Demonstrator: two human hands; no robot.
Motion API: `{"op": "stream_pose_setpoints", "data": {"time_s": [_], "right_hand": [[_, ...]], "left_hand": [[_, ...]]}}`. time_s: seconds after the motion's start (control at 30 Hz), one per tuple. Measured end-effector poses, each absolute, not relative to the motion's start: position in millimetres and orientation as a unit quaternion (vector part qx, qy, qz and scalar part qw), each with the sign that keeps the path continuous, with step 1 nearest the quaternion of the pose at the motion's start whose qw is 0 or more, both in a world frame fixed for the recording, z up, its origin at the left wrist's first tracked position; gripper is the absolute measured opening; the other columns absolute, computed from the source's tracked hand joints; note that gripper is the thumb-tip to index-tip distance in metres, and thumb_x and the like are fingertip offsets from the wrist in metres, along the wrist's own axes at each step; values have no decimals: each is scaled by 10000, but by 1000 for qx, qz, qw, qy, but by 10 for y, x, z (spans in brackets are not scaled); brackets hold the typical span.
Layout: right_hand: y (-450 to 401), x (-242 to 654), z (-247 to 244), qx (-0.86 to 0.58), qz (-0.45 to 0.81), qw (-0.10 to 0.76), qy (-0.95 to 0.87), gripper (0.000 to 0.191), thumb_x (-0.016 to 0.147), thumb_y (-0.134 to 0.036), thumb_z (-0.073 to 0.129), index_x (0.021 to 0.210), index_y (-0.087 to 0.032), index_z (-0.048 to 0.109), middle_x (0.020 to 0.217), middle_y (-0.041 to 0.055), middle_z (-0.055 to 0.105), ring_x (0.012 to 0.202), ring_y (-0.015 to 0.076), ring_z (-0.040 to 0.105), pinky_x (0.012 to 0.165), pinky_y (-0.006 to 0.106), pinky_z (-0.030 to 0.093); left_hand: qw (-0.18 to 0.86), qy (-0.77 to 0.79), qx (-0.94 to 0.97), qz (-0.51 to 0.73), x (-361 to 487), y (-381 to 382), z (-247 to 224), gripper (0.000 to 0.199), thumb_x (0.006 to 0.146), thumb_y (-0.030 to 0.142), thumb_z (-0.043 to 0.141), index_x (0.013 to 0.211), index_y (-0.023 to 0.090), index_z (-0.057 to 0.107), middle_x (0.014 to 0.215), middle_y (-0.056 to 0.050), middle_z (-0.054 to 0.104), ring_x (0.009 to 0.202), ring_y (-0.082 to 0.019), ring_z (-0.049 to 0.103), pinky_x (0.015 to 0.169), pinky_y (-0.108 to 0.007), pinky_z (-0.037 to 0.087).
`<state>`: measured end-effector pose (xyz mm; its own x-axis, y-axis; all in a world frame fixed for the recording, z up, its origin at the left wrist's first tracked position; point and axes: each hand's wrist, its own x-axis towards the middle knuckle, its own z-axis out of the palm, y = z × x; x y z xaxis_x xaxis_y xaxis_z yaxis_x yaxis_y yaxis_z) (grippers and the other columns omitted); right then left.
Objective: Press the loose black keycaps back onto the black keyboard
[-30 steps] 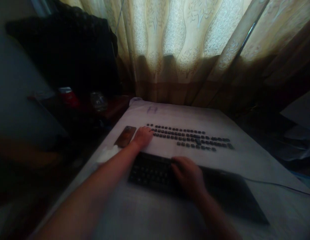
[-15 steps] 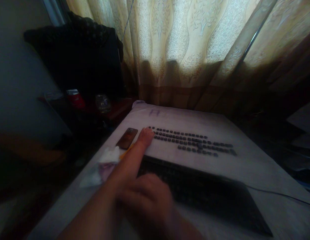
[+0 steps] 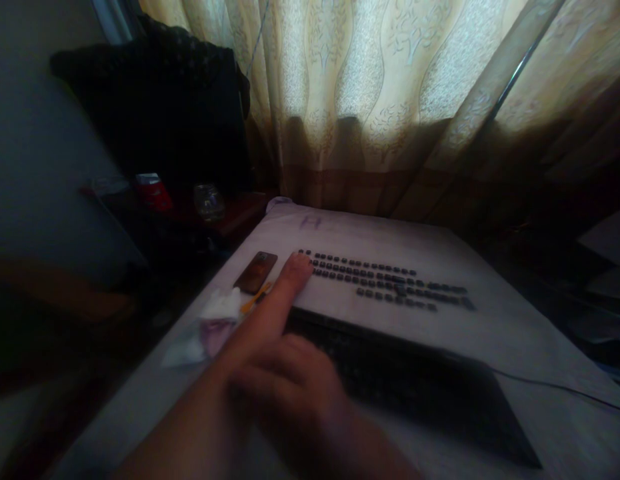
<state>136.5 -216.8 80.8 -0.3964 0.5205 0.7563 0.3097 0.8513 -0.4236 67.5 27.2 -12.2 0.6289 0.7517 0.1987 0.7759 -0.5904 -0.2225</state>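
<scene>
My left hand (image 3: pixel 296 273) reaches out to the left end of several rows of black keycaps (image 3: pixel 357 275) laid on the pale cloth. Its fingers are drawn together at the row ends; whatever lies under the fingertips is hidden. Closer to me, my right hand (image 3: pixel 297 387) hangs over the left end of a black keyboard (image 3: pixel 420 380), crossing in front of my left forearm. The right fingers are curled and blurred, and I cannot make out anything in them. The keyboard lies slanted, its near right corner closest to me.
Left of the keycaps lie a phone (image 3: pixel 257 272), a yellow-handled tool (image 3: pixel 255 300) and a crumpled clear and white bag (image 3: pixel 210 327). A cable (image 3: pixel 555 383) runs off right. Beyond the left edge stand a red can (image 3: pixel 155 193), a glass jar (image 3: pixel 209 203) and a dark screen (image 3: pixel 165 127).
The view has shifted slightly. Both hands keep nearly the same places, the left at the keycap rows and the right over the keyboard. More of the yellow-handled tool shows beside my left forearm.
</scene>
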Motion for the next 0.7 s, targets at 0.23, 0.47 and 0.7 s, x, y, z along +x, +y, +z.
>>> {"op": "stream_pose_setpoints", "data": {"time_s": [0.23,0.47,0.7], "right_hand": [[-1949,1515,684,-329,43,410,-850,168,899,-118,598,950,-230,713,892,41,730,801,208,666,718,302,559],[-1659,2437,102,-500,53,403,-765,219,883,-144,569,1033,-205,717,954,88,746,866,227,706,782,366,590],[-1822,2849,-153,-607,133,397,-676,191,833,-203,612,973,-211,741,928,78,758,852,235,716,814,397,589]], "left_hand": [[140,-420,-894,-70,717,224,-114,350,966,342,634,1265,168,582,1266,-107,603,1054,-252,639,874,-457,557],[106,-385,-905,-144,681,34,-86,334,969,341,630,1254,173,589,1256,-100,609,1045,-247,642,871,-455,558],[20,-304,-916,-260,471,-755,-183,182,933,154,576,1057,175,707,986,-76,707,935,-229,644,857,-423,526]]}}
